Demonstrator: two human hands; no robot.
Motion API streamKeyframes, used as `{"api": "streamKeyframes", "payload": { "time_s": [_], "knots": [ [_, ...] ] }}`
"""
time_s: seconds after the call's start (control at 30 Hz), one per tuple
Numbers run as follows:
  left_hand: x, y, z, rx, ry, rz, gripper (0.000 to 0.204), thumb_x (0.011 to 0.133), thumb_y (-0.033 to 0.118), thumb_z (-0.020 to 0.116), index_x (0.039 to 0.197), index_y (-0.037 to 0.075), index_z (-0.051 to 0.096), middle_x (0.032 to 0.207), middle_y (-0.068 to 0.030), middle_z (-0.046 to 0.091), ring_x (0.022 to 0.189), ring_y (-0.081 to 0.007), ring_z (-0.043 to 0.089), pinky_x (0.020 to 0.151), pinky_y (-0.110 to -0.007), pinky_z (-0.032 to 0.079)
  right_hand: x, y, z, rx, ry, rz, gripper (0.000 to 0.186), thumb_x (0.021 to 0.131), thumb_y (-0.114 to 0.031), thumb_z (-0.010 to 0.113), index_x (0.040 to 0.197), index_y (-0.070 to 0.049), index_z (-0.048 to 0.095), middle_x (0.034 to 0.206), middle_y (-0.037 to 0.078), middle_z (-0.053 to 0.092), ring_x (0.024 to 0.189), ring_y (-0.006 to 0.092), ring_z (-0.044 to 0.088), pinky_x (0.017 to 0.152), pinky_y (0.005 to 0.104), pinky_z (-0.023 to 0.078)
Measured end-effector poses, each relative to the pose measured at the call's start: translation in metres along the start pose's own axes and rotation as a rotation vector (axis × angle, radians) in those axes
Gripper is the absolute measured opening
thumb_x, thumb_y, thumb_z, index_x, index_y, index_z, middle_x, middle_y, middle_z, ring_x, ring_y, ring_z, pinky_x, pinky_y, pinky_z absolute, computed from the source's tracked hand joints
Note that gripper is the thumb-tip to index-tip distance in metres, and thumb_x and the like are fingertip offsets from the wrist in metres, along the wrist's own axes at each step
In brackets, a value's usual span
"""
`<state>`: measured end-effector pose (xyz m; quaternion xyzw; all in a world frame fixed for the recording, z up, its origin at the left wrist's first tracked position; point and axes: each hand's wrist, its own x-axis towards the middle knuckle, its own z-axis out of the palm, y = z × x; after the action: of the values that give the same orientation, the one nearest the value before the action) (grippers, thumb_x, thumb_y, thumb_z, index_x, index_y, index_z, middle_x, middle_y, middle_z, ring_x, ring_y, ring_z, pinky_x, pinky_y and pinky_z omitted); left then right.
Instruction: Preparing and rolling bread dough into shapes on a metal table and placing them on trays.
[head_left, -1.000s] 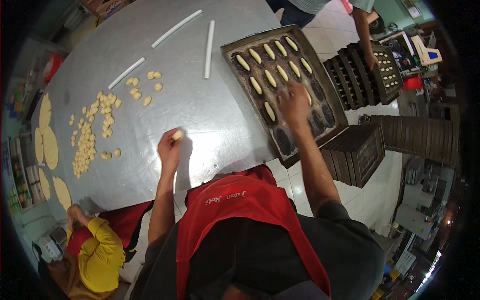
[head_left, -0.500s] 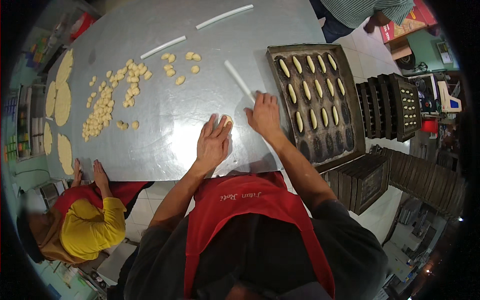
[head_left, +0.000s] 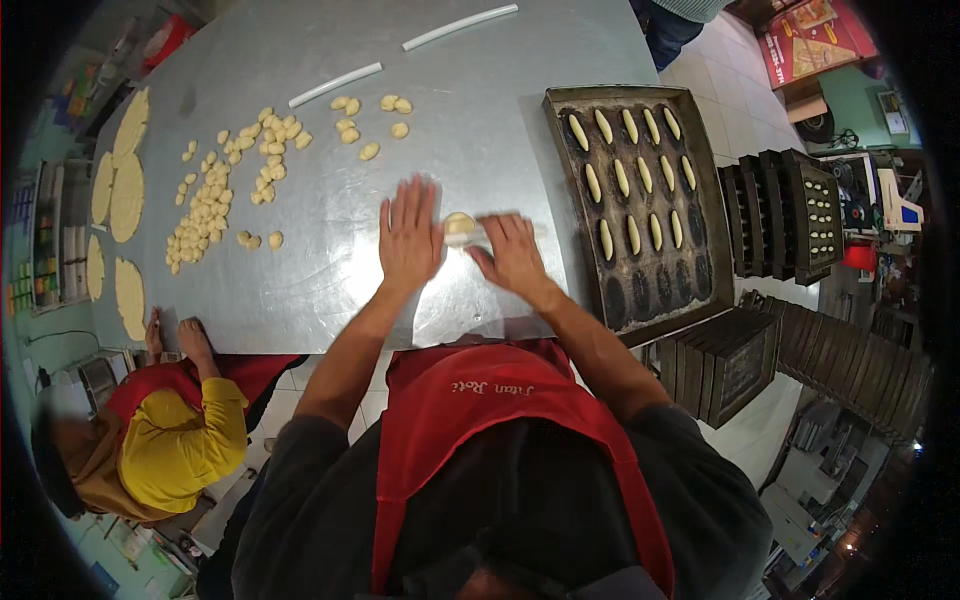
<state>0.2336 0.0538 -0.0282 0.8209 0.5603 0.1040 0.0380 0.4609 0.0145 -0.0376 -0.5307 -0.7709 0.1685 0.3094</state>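
A flattened round piece of dough (head_left: 459, 222) lies on the metal table in front of me. Across its near edge is a slim white rolling pin (head_left: 463, 240), partly covered by my hands. My right hand (head_left: 512, 252) is over the pin's right part, fingers on the far side and thumb on the near side. Flat and stretched out, with fingers blurred by motion, my left hand (head_left: 408, 240) is at the pin's left end; whether the palm presses on it is hidden.
On my right stands a dark baking tray (head_left: 720, 215) with rows of long dough pieces (head_left: 632, 234). Small dough balls (head_left: 205, 215) cluster to the left, beyond them flat dough sheets (head_left: 127, 197). Two white rods (head_left: 336, 85) lie farther back. A co-worker in yellow (head_left: 185, 440) is at left.
My right hand has brought the white rolling pin left and nearer, onto the dough. My left hand has come off the dough and stretched out. The co-worker's hand has shifted slightly.
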Motion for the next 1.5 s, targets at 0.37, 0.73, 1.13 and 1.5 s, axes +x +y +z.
{"api": "streamKeyframes", "payload": {
  "time_s": [0.37,0.73,1.13,1.5],
  "knots": [
    [-0.02,0.044,-0.01,-0.375,0.016,-0.023,0.063,0.102,0.015,0.068,0.158,-0.008,0.05,0.152,-0.029,0.055,0.147,-0.046,0.051,0.125,-0.052,0.042,0.021,-0.003,0.007,-0.238,0.01,-0.104,0.043,0.093,-0.008,0.066,0.136,-0.003,0.068,0.136,0.014,0.067,0.127,0.035,0.059,0.102,0.0491,0.046],
    [-0.056,0.018,-0.028,-0.525,-0.047,0.098,0.036,0.098,0.011,0.069,0.13,-0.005,0.064,0.135,-0.0257,0.064,0.126,-0.0459,0.062,0.108,-0.054,0.051,0.065,-0.035,0.044,-0.061,-0.04,0.111,0.019,0.087,-0.018,0.071,0.1,-0.005,0.075,0.103,0.013,0.072,0.11,0.0343,0.064,0.1,0.0549,0.045],
    [0.112,-0.184,0.002,-0.362,0.224,-0.402,0.04,0.092,0.029,0.082,0.118,0.0,0.076,0.115,-0.0236,0.074,0.112,-0.0451,0.069,0.1,-0.053,0.056,0.086,-0.05,0.06,-0.335,-0.109,0.074,0.076,0.101,-0.045,0.072,0.156,0.003,0.05,0.158,0.029,0.048,0.146,0.0497,0.043,0.124,0.0636,0.03],
    [0.042,-0.208,-0.007,-0.403,0.105,-0.42,0.051,0.101,0.02,0.073,0.15,0.008,0.065,0.094,-0.0215,0.08,0.087,-0.0394,0.078,0.082,-0.049,0.061,0.005,-0.038,-0.012,0.008,-0.054,0.138,0.034,0.092,-0.011,0.08,0.124,-0.003,0.074,0.12,0.016,0.072,0.116,0.0387,0.064,0.102,0.0504,0.052]
  ]
}}
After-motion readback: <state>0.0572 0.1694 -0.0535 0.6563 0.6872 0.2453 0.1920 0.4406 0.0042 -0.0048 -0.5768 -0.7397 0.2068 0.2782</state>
